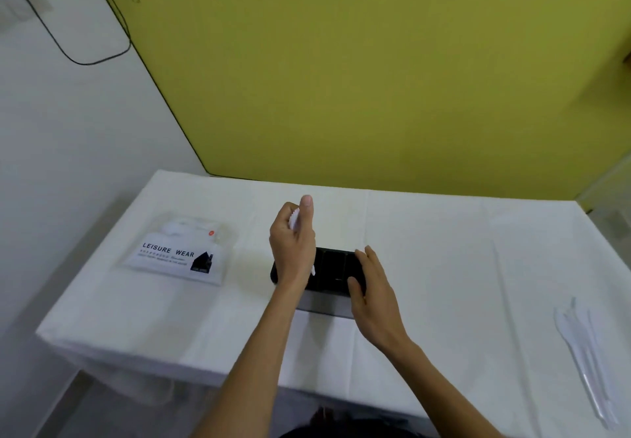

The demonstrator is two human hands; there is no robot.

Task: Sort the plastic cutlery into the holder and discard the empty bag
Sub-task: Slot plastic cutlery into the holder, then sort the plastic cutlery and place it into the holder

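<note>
A black cutlery holder [333, 265] with compartments stands at the middle of the white table [426, 249]. My left hand [293, 246] grips white plastic cutlery [295, 219] upright over the holder's left end; a white tip shows below the hand at the holder. My right hand [370, 287] rests on the holder's right end, thumb on the near rim and fingers along the side. A clear plastic bag [181, 249] printed "LEISURE WEAR" lies flat at the table's left, with some white pieces inside. Several white plastic pieces of cutlery [584, 352] lie on the table at the near right.
A yellow-green panel [375, 79] stands behind the table's far edge. A white wall with a black cable [54, 37] is at the left. The table's near edge drops off below my forearms.
</note>
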